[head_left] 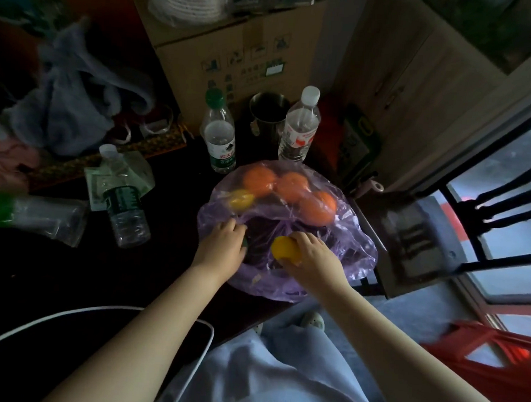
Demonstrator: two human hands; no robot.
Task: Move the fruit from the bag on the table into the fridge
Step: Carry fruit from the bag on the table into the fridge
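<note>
We stand at a dark table [67,269] with a cardboard box [205,48] at its far edge. The purple plastic bag [359,253] lies open on the table's right end, just in front of two upright water bottles [220,136]. Three oranges [259,180] and a small yellow fruit [241,199] sit inside the bag at its far side. Our right hand [312,256] grips a second yellow fruit [284,248] at the bag's mouth. Our left hand [224,245] curls over a dark green thing [245,244] at the bag's left rim, mostly hidden beneath the fingers.
</note>
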